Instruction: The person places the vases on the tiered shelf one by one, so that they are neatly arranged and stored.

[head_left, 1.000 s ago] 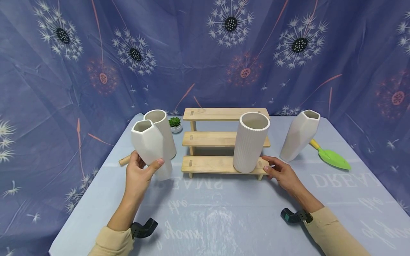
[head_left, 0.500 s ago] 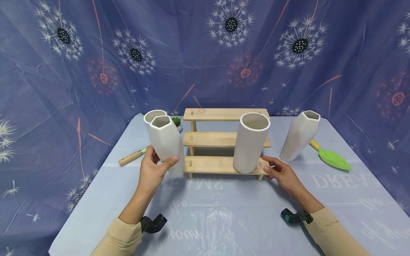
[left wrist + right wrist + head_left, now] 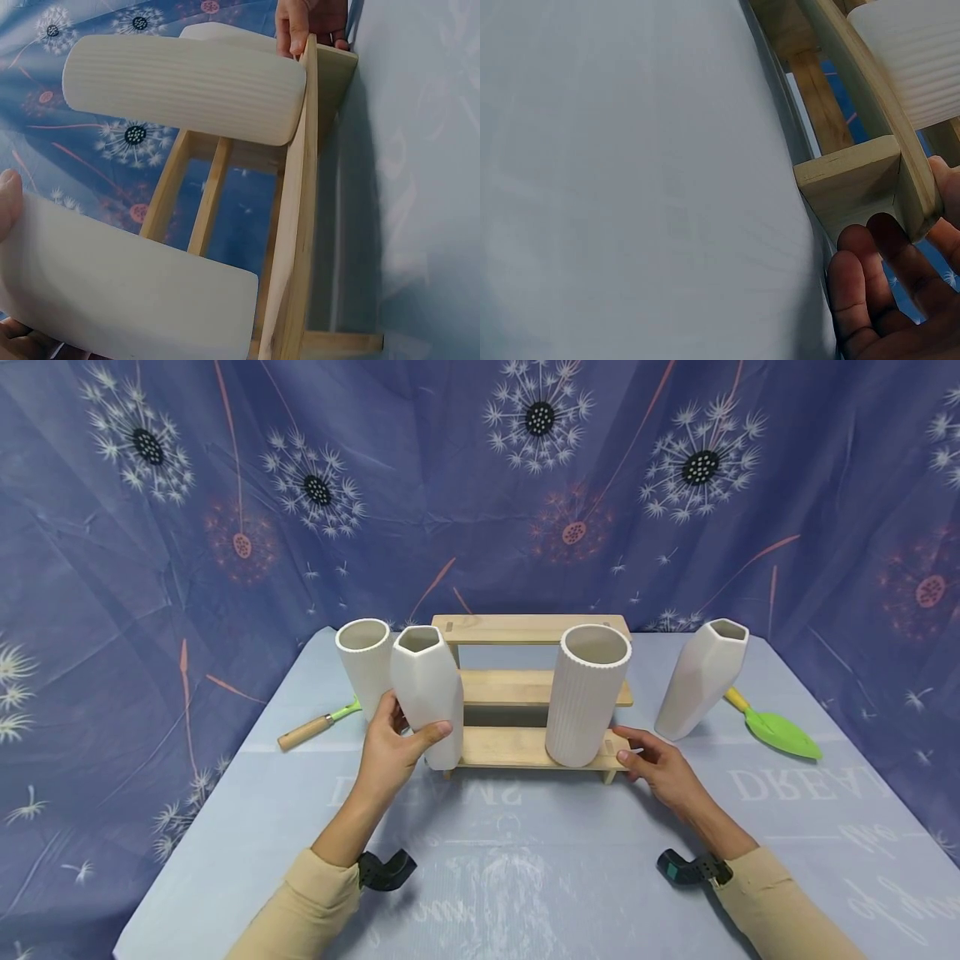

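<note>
My left hand (image 3: 395, 745) grips a white faceted vase (image 3: 429, 689), thumb on one side and fingers on the other. The vase stands upright at the left end of the lowest step, its base overlapping the wooden three-step stand (image 3: 506, 746) in the head view. In the left wrist view the base of the faceted vase (image 3: 135, 277) is right at the step board. A white ribbed cylindrical vase (image 3: 587, 702) stands on that step's right end. My right hand (image 3: 660, 766) holds the step's right corner, thumb on top; in the right wrist view its fingers (image 3: 851, 289) curl beneath the board.
Behind the left hand stands a white round vase (image 3: 365, 656), beside a wooden-handled garden tool (image 3: 306, 732). To the right, another faceted vase (image 3: 702, 681) stands tilted near a green trowel (image 3: 783, 733) with a yellow handle. A patterned blue curtain (image 3: 480, 510) hangs behind the table.
My left hand has carried the faceted vase rightward to the stand's left end, uncovering the wooden-handled tool and hiding the small potted succulent. My right hand keeps its place on the stand.
</note>
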The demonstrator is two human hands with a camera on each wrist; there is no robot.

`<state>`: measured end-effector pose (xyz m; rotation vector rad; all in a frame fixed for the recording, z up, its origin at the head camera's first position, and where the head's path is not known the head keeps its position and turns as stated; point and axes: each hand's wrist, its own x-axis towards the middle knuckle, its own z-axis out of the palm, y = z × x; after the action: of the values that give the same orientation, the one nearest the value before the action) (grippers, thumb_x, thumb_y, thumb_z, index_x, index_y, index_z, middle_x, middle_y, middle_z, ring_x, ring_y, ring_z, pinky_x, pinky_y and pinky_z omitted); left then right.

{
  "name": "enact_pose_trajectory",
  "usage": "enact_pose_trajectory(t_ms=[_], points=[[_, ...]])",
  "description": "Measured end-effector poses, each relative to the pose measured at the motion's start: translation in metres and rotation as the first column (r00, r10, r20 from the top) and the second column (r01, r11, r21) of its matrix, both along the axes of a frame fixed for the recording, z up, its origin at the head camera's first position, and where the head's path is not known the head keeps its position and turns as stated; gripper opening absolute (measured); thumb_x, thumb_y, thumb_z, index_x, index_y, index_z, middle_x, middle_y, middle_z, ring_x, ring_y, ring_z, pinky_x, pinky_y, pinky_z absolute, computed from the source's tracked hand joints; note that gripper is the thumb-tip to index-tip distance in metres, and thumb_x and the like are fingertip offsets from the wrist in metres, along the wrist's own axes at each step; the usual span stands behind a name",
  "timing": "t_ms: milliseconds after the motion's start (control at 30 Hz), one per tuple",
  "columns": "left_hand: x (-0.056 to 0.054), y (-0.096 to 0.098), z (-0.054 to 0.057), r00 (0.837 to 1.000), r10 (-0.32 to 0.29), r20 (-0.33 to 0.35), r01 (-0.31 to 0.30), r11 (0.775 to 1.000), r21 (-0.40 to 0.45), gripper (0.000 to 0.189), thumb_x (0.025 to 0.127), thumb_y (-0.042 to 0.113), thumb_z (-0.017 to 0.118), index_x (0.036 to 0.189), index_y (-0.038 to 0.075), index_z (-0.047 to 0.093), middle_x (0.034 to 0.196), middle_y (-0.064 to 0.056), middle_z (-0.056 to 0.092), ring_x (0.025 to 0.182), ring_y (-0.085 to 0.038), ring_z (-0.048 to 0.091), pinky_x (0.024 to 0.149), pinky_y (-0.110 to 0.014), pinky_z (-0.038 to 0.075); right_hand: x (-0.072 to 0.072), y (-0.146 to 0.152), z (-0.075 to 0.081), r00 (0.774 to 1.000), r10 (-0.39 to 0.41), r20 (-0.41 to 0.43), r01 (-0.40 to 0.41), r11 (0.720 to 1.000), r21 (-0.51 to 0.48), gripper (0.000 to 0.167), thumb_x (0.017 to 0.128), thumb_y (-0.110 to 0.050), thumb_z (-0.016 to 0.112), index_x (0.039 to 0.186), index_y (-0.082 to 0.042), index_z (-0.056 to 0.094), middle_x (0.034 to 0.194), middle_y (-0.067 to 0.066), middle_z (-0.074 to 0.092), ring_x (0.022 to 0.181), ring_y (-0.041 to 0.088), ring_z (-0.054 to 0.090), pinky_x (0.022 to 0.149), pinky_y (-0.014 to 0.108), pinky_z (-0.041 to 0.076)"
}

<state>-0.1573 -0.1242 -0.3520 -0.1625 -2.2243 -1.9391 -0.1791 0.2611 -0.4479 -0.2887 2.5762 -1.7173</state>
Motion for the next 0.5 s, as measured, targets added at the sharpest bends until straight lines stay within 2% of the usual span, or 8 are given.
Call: enact_pose_trajectory(t_ms=[167, 500], points=[[-0.004, 0.008, -0.001, 1.000, -0.026, 0.002, 0.026, 1.000, 0.001, 0.070, 0.075, 0.015, 0.080, 0.134, 0.013, 0.042, 0.126, -0.010, 0.054, 0.116, -0.024, 0.052, 0.098, -0.045, 0.043, 0.001, 0.000, 0.001, 1.000, 0.001, -0.004, -0.001, 1.000, 0.005, 0.049, 0.093, -0.022, 0.060, 0.136, -0.002, 0.047, 0.114, 0.017, 0.054, 0.077, 0.003, 0.057, 0.066, 0.027, 0.054], [-0.011, 0.021, -0.003, 0.998, -0.066, -0.004, 0.066, 0.998, 0.016, 0.071, 0.075, 0.011, 0.079, 0.134, 0.011, 0.041, 0.126, -0.012, 0.055, 0.114, -0.024, 0.053, 0.094, -0.039, 0.046, 0.001, 0.000, 0.001, 1.000, 0.003, -0.002, -0.003, 1.000, 0.006, 0.049, 0.093, -0.022, 0.060, 0.136, -0.003, 0.047, 0.115, 0.020, 0.054, 0.077, 0.004, 0.056, 0.066, 0.028, 0.054]])
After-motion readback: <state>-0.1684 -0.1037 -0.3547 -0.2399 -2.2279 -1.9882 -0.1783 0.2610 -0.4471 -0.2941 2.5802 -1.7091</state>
